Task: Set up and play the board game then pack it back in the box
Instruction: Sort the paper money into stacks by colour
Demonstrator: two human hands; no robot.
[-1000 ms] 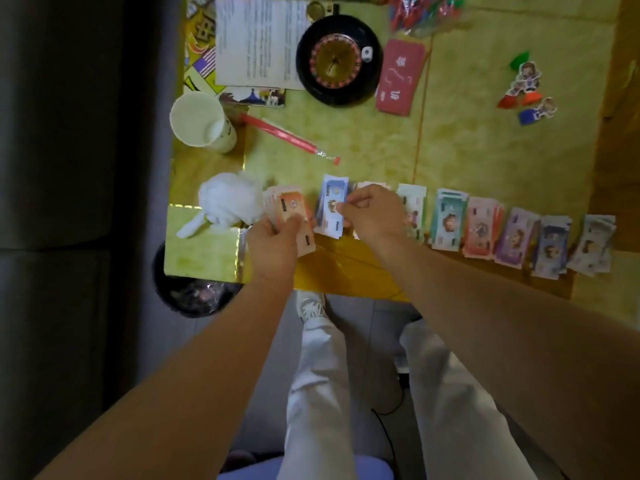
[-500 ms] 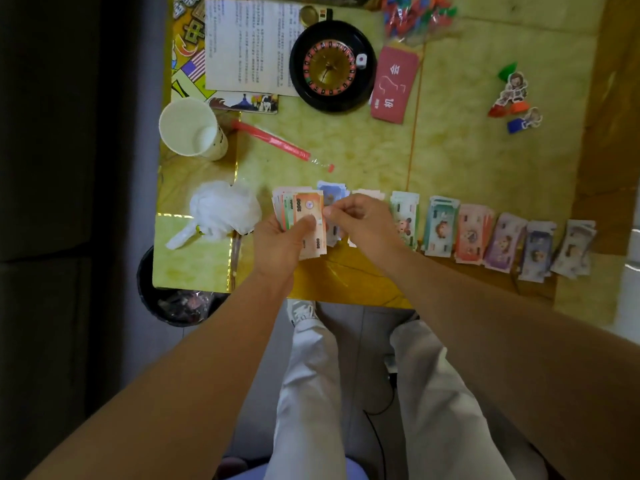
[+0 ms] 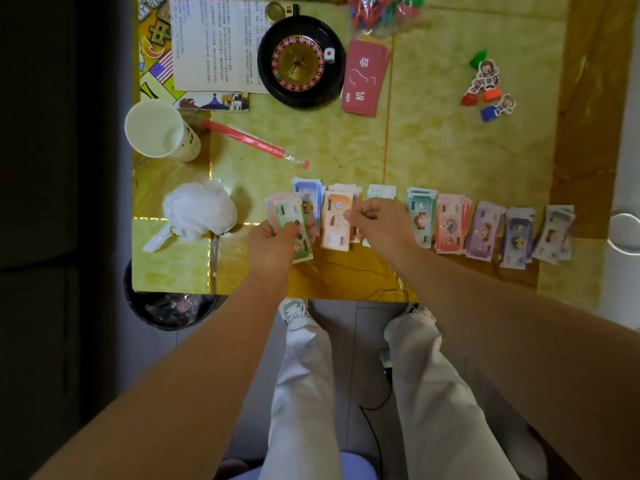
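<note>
Holding a fan of play money [image 3: 289,223], the left hand [image 3: 275,245] has its fingers curled round the notes, with a green one on top. The right hand [image 3: 379,225] is just beside it, fingers curled, pinching the edge of an orange note [image 3: 336,220] over the orange pile. More money piles [image 3: 452,223] sit in a row along the near edge of the yellow surface [image 3: 450,150], going off to the right: teal, pink, purple and grey. A blue pile [image 3: 306,190] peeks out behind the fan. Farther back are a roulette wheel [image 3: 301,62], a red card stack [image 3: 363,79], a sheet of rules [image 3: 218,43] and some little player pieces [image 3: 486,84]. A paper cup [image 3: 157,128] and a scrunched white bag [image 3: 199,211] sit on the left.
</note>
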